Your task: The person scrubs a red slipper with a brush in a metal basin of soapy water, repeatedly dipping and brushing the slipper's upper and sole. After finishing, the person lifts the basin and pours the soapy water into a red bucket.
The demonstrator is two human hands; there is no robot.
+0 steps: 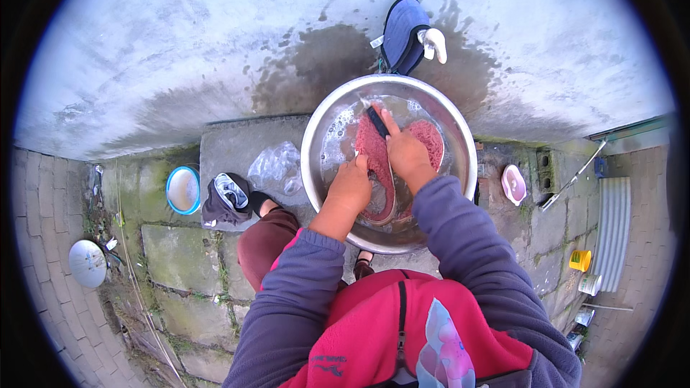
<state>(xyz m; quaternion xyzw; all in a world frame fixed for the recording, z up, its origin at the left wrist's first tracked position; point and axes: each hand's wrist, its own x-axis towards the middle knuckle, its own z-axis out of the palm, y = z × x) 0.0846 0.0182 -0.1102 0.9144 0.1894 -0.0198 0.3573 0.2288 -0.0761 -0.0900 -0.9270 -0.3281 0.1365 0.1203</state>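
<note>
In front of me stands a wide metal basin (467, 134) holding cloudy, soapy water. Two pink fleecy fabric pieces (368, 137) with pale edging, shaped like slippers, lie wet in it. My left hand (351, 186) grips the near side of the left piece. My right hand (408, 151) is closed around a black-handled tool (377, 122), probably a brush, with the index finger stretched along it. The tool's far end rests over the left piece; its working face is hidden. Beside my right hand is the other pink piece (428, 140), partly covered by that hand.
Against the wet-stained wall hangs a blue fabric piece (401, 29) with black edging, beside a white hooked fitting (434, 43). Left are a clear plastic bag (275, 164), a dark cloth bundle (227, 199) and a blue-rimmed bucket (183, 190). A pink tub (513, 184) stands right.
</note>
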